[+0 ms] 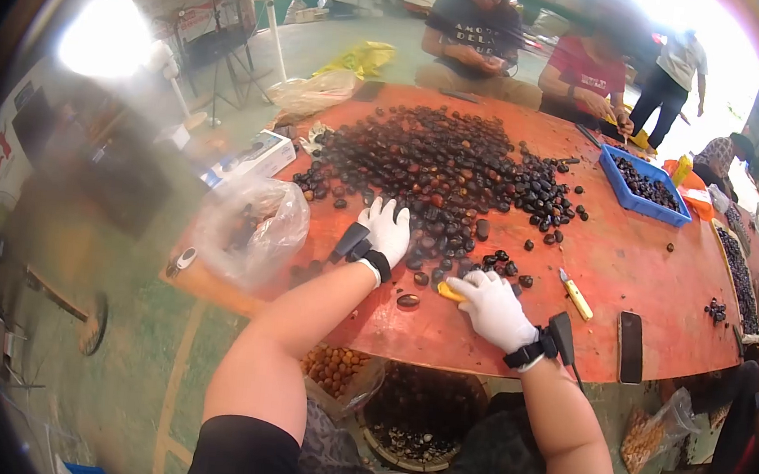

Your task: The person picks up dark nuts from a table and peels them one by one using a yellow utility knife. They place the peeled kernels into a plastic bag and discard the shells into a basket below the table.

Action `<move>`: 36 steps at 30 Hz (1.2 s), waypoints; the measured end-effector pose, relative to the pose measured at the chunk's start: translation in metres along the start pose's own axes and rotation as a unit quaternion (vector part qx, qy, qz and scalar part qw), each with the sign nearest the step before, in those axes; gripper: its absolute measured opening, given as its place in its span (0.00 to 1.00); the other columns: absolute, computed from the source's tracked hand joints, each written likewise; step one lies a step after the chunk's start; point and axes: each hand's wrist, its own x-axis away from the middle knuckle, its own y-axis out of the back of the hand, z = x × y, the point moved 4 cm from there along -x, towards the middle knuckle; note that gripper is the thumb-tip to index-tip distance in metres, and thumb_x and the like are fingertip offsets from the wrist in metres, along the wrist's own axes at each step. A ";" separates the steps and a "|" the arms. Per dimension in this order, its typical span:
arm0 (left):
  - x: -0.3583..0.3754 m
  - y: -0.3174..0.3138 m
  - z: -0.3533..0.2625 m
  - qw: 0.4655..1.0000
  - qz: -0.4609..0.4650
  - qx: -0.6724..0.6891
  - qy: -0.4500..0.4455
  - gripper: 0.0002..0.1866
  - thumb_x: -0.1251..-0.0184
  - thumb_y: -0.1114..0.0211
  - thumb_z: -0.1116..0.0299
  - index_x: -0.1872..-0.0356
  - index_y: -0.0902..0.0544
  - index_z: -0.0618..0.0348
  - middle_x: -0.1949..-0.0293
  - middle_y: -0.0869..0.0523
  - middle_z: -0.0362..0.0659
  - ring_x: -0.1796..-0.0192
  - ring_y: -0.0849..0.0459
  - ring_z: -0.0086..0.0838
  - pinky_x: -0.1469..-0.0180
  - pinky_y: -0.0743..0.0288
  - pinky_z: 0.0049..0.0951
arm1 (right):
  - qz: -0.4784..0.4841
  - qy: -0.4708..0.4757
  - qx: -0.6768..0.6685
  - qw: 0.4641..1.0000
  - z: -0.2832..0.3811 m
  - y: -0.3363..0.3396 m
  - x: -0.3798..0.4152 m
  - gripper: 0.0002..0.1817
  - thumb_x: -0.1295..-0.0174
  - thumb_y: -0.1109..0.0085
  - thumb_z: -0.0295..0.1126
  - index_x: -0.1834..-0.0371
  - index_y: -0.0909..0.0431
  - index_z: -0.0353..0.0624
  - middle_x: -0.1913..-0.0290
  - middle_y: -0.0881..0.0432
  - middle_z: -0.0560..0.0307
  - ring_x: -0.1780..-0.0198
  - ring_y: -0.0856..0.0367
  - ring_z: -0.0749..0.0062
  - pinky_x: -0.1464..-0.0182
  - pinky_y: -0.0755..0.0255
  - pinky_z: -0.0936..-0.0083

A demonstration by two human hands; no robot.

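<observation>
Nearest the camera, a basket (415, 448) of dark nuts is seen below the near edge of the red table (647, 269). On the table, a yellow knife handle (450, 291) is gripped in the curled, white-gloved right hand (492, 308). Left of it, the gloved left hand (387, 229) is laid with spread fingers on the near edge of the chestnut heap (444, 166). Farther right, a blue tray (644, 190) is set.
</observation>
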 end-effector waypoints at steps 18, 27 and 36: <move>0.084 0.069 0.000 0.908 0.306 -0.121 -0.261 0.79 0.59 0.24 0.27 0.17 0.65 0.59 0.17 0.66 0.62 0.18 0.67 0.68 0.19 0.65 0.61 | -0.051 -0.077 0.009 0.996 -0.028 0.029 0.028 0.23 0.37 0.35 0.27 0.37 0.22 0.53 0.49 0.22 0.53 0.45 0.23 0.53 0.43 0.26 0.58; 0.093 0.032 -0.007 0.928 0.254 -0.165 -0.219 0.70 0.43 0.41 0.21 0.18 0.63 0.65 0.17 0.62 0.60 0.17 0.65 0.63 0.20 0.72 0.63 | 0.092 -0.014 0.051 0.994 0.035 0.043 0.055 0.23 0.35 0.39 0.28 0.35 0.24 0.53 0.48 0.22 0.53 0.45 0.21 0.53 0.44 0.26 0.59; 0.084 0.013 -0.025 0.936 0.219 -0.168 -0.218 0.69 0.44 0.38 0.24 0.18 0.63 0.65 0.16 0.61 0.57 0.17 0.62 0.61 0.23 0.72 0.71 | 0.017 0.006 0.044 0.999 0.011 0.016 0.029 0.24 0.38 0.38 0.28 0.37 0.23 0.52 0.48 0.23 0.56 0.45 0.24 0.56 0.46 0.28 0.61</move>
